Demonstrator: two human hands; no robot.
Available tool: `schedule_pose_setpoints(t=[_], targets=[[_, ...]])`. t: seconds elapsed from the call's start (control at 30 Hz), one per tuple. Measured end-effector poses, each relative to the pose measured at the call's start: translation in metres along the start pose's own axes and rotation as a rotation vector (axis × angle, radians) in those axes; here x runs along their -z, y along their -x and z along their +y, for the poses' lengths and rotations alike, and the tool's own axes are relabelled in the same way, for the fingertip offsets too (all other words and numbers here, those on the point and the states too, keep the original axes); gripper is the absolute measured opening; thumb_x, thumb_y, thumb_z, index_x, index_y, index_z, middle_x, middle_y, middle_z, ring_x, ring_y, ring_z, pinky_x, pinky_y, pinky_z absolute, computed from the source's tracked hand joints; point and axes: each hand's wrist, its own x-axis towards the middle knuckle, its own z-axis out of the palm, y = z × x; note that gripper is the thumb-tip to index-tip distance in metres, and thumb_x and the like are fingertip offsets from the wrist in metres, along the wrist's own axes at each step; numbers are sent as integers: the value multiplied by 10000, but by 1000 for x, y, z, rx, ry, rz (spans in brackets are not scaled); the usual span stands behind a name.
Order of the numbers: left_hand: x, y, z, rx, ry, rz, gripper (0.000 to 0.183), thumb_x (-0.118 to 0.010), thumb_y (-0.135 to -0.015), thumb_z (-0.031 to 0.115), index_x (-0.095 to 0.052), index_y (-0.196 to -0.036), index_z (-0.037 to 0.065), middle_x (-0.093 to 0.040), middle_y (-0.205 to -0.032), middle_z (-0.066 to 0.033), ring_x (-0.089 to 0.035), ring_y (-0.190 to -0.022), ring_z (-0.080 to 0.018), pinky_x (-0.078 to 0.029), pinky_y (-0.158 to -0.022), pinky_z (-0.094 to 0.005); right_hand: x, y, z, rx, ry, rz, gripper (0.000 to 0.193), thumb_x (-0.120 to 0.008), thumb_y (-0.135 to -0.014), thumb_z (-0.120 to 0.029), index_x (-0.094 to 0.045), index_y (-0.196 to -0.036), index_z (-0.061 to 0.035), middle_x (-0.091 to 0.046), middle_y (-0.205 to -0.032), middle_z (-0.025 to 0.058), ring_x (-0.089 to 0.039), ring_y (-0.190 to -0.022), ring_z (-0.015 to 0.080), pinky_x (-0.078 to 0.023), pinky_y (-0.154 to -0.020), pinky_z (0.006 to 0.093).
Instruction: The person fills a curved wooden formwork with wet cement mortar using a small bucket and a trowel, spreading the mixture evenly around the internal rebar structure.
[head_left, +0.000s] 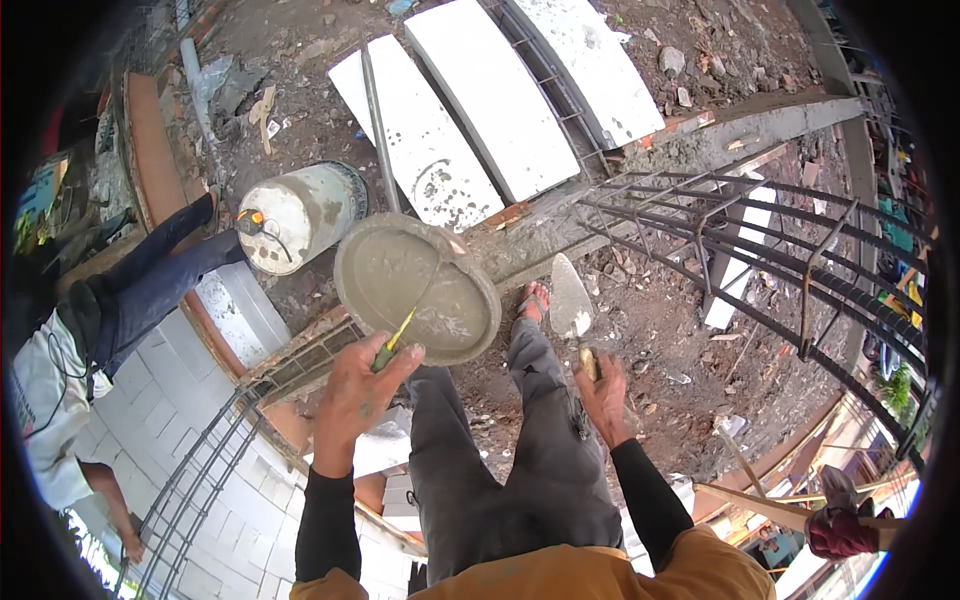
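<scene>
My left hand [358, 388] grips a thin green-and-yellow handled tool [394, 341] whose tip rests against a round, mortar-smeared pan [415, 285] held out in front of me. My right hand [603, 392] is closed on the wooden handle of a pointed steel trowel [570, 298], blade up and coated in grey mortar. Both arms wear black sleeves. Below the hands are my grey trousers and a sandalled foot [533, 300] on rubble-strewn ground.
A mortar-topped wall edge [640, 180] runs diagonally ahead. White blocks [490, 95] lie on the ground, beside a dirty white bucket [300, 215]. A rebar cage [760, 260] lies at right. Another person in jeans [130, 290] stands at left on a white block wall [180, 420].
</scene>
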Motion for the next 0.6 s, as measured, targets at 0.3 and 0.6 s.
schedule_pose_setpoints(t=[0.3, 0.6], targets=[[-58, 74, -102, 278, 267, 1, 322, -688, -943, 295, -578, -790, 33, -395, -589, 66, -358, -563, -32, -283, -497, -256, -198, -184, -92, 144, -243, 34, 502, -743, -839, -302, -615, -1215, 4, -633, -1033, 277, -617, -957, 451, -477, -857, 514], [-85, 117, -155, 384, 282, 47, 307, -705, -921, 300, -633, -885, 4, -476, -646, -9, -402, -623, -68, -349, -560, -282, -254, -269, -124, 370, 16, 79, 646, -677, -909, -403, -540, -1292, 98, -551, -1216, 341, -594, -1043, 448, -487, -883, 493]])
